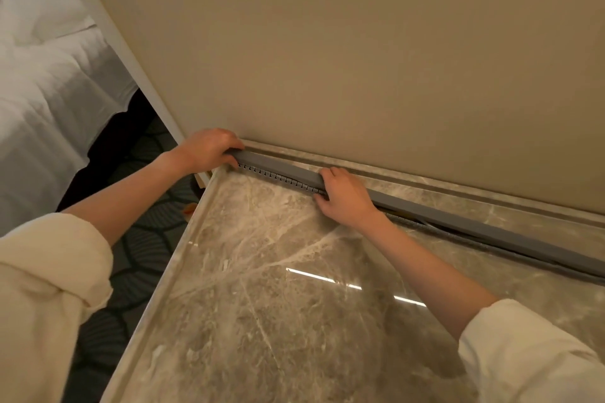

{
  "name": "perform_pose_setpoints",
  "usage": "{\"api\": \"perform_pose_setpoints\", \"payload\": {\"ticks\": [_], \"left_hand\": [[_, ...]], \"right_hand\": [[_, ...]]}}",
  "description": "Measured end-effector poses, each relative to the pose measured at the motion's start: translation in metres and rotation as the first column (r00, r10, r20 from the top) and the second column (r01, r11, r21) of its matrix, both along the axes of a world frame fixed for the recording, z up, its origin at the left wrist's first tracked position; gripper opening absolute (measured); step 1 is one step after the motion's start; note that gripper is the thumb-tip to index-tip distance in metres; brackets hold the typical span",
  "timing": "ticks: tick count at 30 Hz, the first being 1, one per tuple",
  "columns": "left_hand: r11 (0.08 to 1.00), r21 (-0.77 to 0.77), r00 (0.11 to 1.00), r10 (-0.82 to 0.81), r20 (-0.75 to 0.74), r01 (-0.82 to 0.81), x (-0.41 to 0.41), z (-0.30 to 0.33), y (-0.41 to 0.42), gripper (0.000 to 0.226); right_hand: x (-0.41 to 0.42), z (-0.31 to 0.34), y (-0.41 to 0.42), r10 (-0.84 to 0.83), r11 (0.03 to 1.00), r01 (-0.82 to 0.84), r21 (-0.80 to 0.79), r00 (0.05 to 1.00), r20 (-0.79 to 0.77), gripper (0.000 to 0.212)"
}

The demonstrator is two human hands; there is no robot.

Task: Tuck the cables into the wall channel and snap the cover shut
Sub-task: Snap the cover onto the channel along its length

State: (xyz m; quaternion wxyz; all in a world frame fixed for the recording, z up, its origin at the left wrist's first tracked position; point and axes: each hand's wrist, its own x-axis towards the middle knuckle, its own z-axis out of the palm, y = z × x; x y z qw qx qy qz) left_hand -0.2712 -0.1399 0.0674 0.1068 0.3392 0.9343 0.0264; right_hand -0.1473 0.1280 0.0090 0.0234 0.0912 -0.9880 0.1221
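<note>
A long grey cable channel (458, 216) lies along the back of a marble counter (278, 304), against the beige wall. Its grey cover (278, 167) sits on top, and the slotted channel side (278, 179) shows beneath it between my hands. My left hand (209, 149) grips the left end of the cover, fingers curled over it. My right hand (343, 196) presses on the cover about a third of the way along, thumb at the front. To the right of my right hand, dark cables (425, 222) show in a gap under the cover.
The counter's left edge (183, 245) drops to a dark patterned carpet (137, 239). A bed with white sheets (49, 91) stands at the left. A marble ledge (458, 186) runs behind the channel at the wall's foot. A small orange object (190, 209) lies on the carpet.
</note>
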Motion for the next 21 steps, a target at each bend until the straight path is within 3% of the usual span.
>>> {"api": "perform_pose_setpoints", "payload": {"ticks": [10, 13, 21], "left_hand": [[0.997, -0.057, 0.997, -0.039, 0.066, 0.043, -0.008, -0.003, 0.004, 0.025], [0.997, -0.060, 0.996, -0.051, 0.067, 0.055, -0.010, -0.003, 0.005, 0.023], [0.995, 0.056, 0.995, -0.081, -0.065, 0.085, 0.003, -0.017, -0.005, 0.026]], "right_hand": [[-0.059, 0.010, -0.073, 0.112, 0.989, -0.098, -0.114, 0.986, 0.124, 0.036], [-0.064, 0.007, -0.078, 0.110, 0.984, -0.095, -0.149, 0.990, 0.094, 0.032], [-0.056, -0.011, -0.078, 0.188, 0.977, -0.171, 0.129, 0.973, -0.133, 0.040]]}}
